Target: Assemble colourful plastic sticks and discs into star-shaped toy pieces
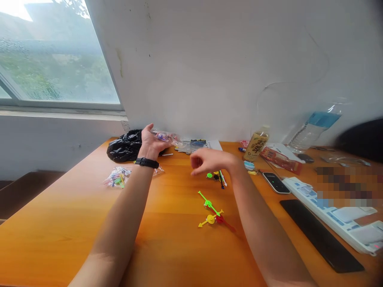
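My left hand is turned palm up at the back of the table, holding a clear plastic bag with small purplish pieces inside. My right hand hovers to its right, loosely curled, thumb and fingers apart and nothing visible between them. Below it lie a green arrow spinner, a yellow arrow spinner and a red arrow spinner, close together and partly overlapping. Partly hidden behind my right wrist are more spinners, including a green one and a white arrow.
A black plastic bag and a bag of colourful pieces are at left. Rightward are a drink bottle, a phone-like device, a white power strip, a black slab and a large clear bottle.
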`<state>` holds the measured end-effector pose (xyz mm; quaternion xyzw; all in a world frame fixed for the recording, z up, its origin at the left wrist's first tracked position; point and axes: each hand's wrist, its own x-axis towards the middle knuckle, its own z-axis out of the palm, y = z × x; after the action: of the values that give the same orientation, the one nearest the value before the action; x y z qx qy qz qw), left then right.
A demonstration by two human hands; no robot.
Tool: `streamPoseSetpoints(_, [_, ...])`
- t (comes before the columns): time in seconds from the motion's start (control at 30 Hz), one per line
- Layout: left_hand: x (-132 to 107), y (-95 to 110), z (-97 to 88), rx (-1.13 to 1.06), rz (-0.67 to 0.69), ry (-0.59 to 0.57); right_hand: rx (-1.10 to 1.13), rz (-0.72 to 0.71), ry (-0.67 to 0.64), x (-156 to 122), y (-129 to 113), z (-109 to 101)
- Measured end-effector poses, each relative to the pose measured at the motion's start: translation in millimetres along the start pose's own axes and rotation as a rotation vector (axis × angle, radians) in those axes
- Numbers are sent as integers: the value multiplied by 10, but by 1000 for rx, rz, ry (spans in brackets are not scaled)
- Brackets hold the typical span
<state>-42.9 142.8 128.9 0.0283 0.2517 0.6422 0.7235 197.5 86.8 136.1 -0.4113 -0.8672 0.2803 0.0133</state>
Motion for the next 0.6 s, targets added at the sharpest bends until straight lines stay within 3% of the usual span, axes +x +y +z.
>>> streamPoseSetpoints(0.1, [-11, 26, -9, -4, 13, -3, 66, 250, -364, 163, 105, 243])
streamPoseSetpoints(0.13, [-8, 29, -13, -6, 11, -10, 179, 303, -419, 218, 131, 333])
streamPoseSetpoints(0.23, [20, 27, -26, -19, -2, -11, 434, 266, -423, 317, 173, 509])
streamPoseSetpoints(0.33, [45, 15, -26, -37, -11, 13, 501, 157, -387, 294, 184, 465])
streamPoseSetpoints(0.47, [24, -12, -1, 1, 7, -4, 538, -27, -237, 174, 217, 192])
streamPoseSetpoints(0.6, [2, -36, 13, 22, 14, 0, 592, -252, 156, 51, 234, -34])
